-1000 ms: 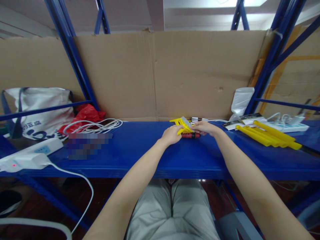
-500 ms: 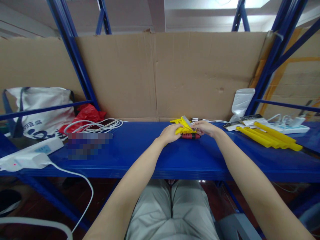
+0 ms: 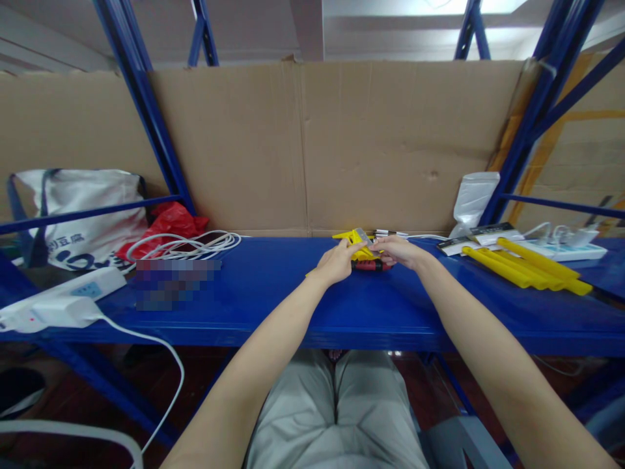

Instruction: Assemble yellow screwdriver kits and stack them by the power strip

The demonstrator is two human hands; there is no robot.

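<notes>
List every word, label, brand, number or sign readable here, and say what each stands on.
"豆腐": on the white bag; the character before it is unclear, and the large dark print below unreadable.
Black-and-white cards: print too small to read.
Yellow piece: no readable text.

The tool [image 3: 364,252] is yellow and grey, the handle [image 3: 368,266] red and black. The shelf [image 3: 263,286] is plain blue, the cloth bag [image 3: 92,212] white with dark-blue print
</notes>
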